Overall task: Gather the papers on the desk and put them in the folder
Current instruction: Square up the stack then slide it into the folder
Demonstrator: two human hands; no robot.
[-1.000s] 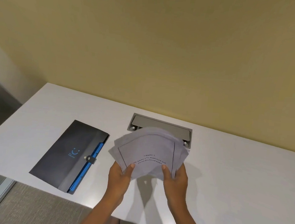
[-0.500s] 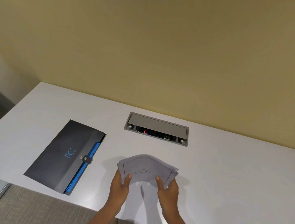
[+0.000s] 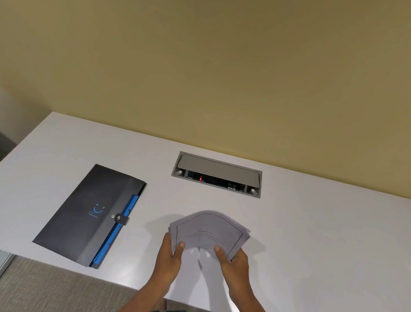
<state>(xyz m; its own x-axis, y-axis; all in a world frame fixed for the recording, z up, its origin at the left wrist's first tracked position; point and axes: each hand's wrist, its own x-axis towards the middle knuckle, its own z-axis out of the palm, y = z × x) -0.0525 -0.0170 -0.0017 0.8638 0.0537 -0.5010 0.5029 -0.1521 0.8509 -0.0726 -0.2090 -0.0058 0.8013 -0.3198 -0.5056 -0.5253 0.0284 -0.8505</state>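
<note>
A stack of white papers [image 3: 209, 231] with printed text and a thin black border arches upward above the white desk [image 3: 316, 238]. My left hand [image 3: 170, 256] grips its lower left edge. My right hand [image 3: 234, 262] grips the lower right edge. Left of the papers, a black folder [image 3: 89, 210] with a blue smiley logo, a blue spine edge and a snap strap lies flat and closed on the desk, apart from both hands.
A grey cable box [image 3: 217, 174] with its lid raised is set into the desk near the yellow wall. The desk's front edge runs just below my wrists, with grey carpet [image 3: 54, 289] beyond it at the lower left.
The papers came down from in front of the cable box to low over the desk, then tipped up a little. Both hands kept their hold throughout. The folder has not moved.
</note>
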